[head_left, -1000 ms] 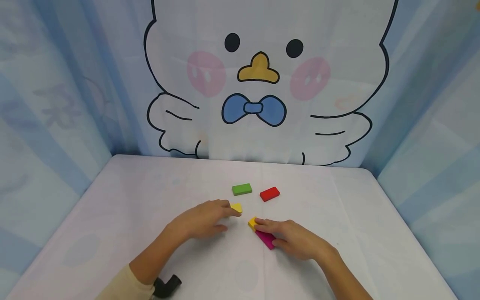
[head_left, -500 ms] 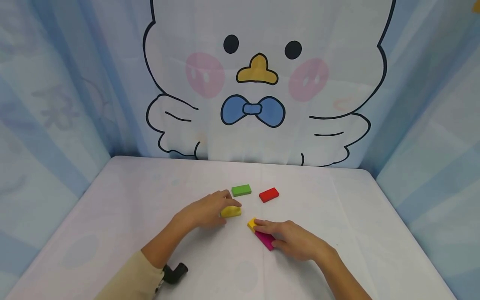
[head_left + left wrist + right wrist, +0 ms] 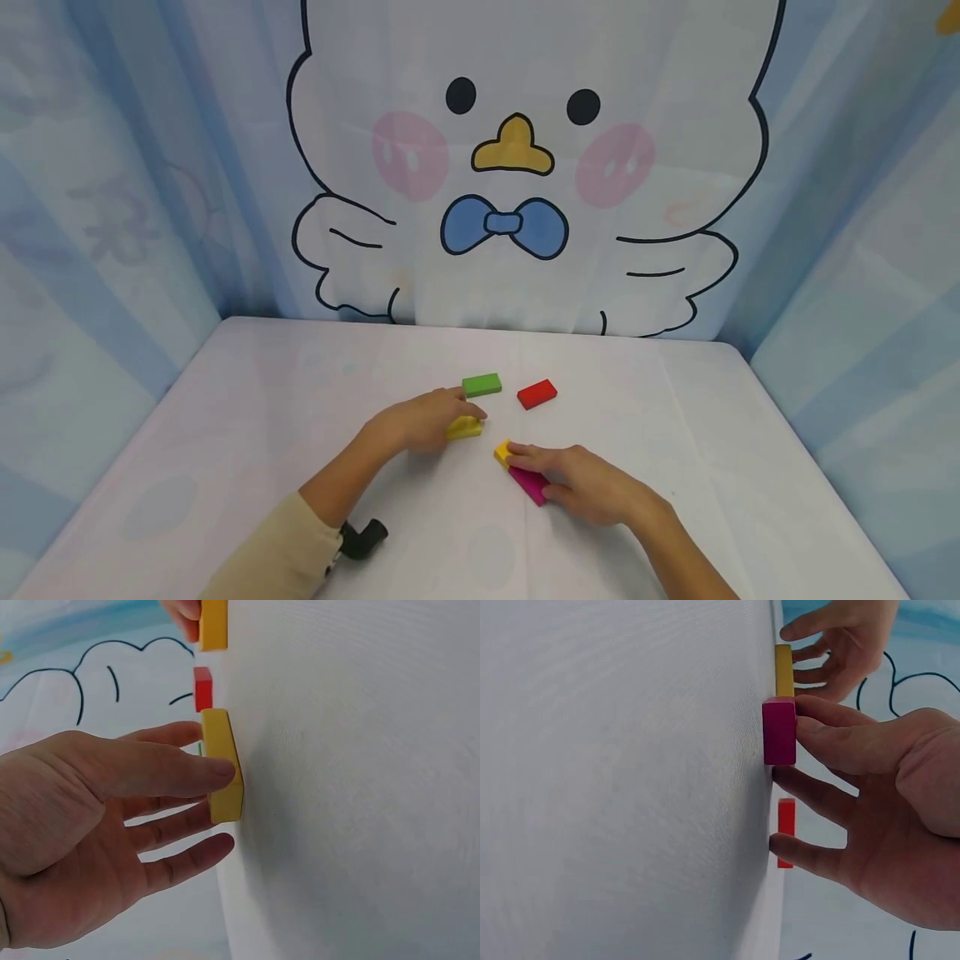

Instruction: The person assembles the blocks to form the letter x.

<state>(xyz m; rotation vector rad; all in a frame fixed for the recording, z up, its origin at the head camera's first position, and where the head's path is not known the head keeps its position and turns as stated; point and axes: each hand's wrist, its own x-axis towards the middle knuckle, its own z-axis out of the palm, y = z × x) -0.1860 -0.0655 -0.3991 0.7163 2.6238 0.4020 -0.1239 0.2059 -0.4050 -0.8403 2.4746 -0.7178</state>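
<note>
On the white table, my left hand [image 3: 423, 421] pinches a yellow block [image 3: 465, 428]. The left wrist view shows the thumb lying across this yellow block [image 3: 223, 802], with fingers behind it. To the right, my right hand [image 3: 592, 485] holds a magenta block [image 3: 528, 485], its thumb at the near end. Its front fingers rest on an orange-yellow block [image 3: 502, 453] that adjoins the magenta one and is partly covered. Seen from the right wrist, the magenta block [image 3: 779, 733] stands end-on beside the thumb, while the lower fingers are spread.
A green block [image 3: 482, 385] lies just beyond my left fingertips. Right of it is a red block [image 3: 537, 394]. A black curved device [image 3: 365, 539] sits at my left wrist by the beige sleeve [image 3: 281, 550]. A printed curtain [image 3: 510, 292] hangs behind the table's back edge.
My left hand has moved forward and slightly right, and its thumb and fingers have closed round the yellow block. The right hand stays on the magenta and orange-yellow blocks.
</note>
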